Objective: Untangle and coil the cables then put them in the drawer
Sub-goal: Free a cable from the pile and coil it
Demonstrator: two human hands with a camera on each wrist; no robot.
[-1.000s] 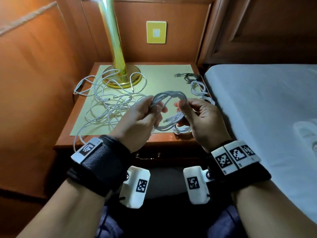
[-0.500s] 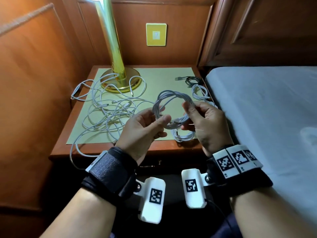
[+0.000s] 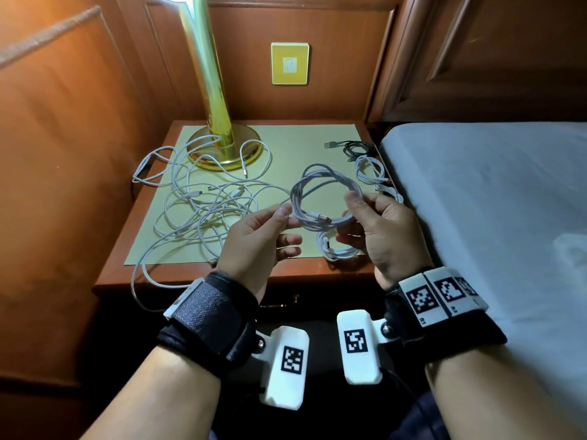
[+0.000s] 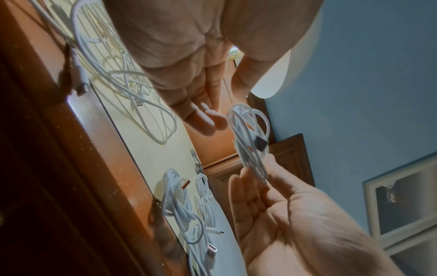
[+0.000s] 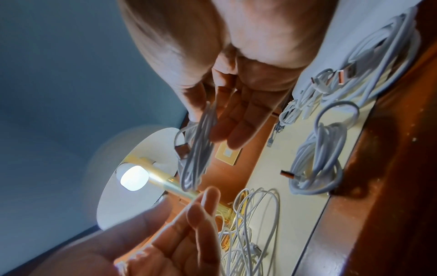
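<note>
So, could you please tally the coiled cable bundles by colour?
White coils: 4, the held white coil plus three on the nightstand.
Black coil: 1.
Total: 5; the loose tangle cannot be counted.

Black wristbands, white tagged cameras

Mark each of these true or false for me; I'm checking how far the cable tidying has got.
1. The right hand pinches the coiled white cable. True.
2. The brass lamp is unlit. False: its bulb glows in the right wrist view.
3. The loose tangle of white cables lies beside the lamp's base. True.
4. The thin black cable sits at the wooden nightstand's front edge. False: it lies toward the back right corner.
5. The left hand pinches a white cable strand. True.
</note>
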